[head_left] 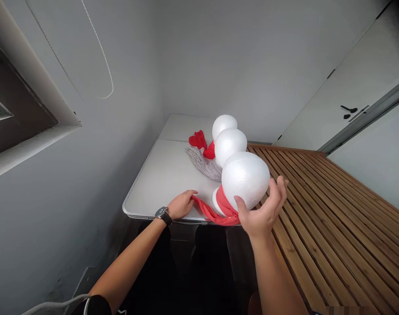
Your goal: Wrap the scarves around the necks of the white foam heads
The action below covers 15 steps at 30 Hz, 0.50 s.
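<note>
The right hand (263,210) was cupped open, palm up, against the near side of the nearest foam head (245,179), thumb under its lower curve and fingers (280,186) spread around its right flank; it steadied the form rather than clamping it. The left hand (181,204), bearing a wristwatch (163,214), lay flat on the table (163,175) near its front edge, fingertips pressing down the free end of a red scarf (215,212) that ran rightward and wrapped the neck of that head. The head stood at the near right corner of the table, close to the edge. Behind it, farther along, stood a second foam head (230,145) and a third (224,124), with a grey patterned cloth (204,164) and another red cloth (198,140) lying to their left. A slatted wooden surface (334,205) adjoined the table on the right. Judged from this arrangement, the light foam form could tip or slide off the near edge if the scarf were drawn taut while the open right hand gave only loose support; the scarf end might also slip from under the flat fingertips.
</note>
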Available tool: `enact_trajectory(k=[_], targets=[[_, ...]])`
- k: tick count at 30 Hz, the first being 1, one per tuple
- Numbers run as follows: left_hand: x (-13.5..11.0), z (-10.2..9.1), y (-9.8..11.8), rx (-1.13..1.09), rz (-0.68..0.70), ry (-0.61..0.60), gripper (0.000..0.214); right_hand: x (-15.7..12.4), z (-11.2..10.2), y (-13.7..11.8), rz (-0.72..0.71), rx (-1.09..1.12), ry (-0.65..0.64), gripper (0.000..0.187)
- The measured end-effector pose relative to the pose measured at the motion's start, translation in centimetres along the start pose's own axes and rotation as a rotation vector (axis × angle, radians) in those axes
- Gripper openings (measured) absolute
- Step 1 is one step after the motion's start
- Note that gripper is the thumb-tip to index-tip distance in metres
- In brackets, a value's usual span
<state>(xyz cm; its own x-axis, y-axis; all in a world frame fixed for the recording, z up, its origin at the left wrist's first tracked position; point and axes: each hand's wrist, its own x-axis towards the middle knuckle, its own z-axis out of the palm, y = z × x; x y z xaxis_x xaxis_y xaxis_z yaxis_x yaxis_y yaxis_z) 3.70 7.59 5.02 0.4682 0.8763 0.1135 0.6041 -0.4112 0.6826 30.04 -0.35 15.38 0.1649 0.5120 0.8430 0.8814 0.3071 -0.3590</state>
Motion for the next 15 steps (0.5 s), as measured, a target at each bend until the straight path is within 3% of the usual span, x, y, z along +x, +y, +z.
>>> enact_trajectory(k=[3,6,9,11,15], targets=[[-2.6,-1.0,-1.1,0.058,0.104,0.049,0.051,-3.3,-0.1,-3.0,-0.147,0.099,-0.058,0.075],[-5.4,-2.5,-2.4,0.226,0.150,0.131,0.053,-6.8,2.0,-5.0,-0.278,0.284,-0.405,0.064],[-7.1,-3.4,-3.6,0.391,0.165,0.093,0.086,-9.0,5.8,-5.1,-0.324,0.337,-0.709,0.061],[-7.4,-3.4,-4.3,0.462,0.162,0.043,0.103,-9.9,8.3,-4.8,-0.326,0.283,-0.787,0.065],[-7.4,-2.6,-5.1,0.538,0.128,0.002,0.107,-11.0,10.9,-4.5,-0.447,0.155,-0.845,0.061]])
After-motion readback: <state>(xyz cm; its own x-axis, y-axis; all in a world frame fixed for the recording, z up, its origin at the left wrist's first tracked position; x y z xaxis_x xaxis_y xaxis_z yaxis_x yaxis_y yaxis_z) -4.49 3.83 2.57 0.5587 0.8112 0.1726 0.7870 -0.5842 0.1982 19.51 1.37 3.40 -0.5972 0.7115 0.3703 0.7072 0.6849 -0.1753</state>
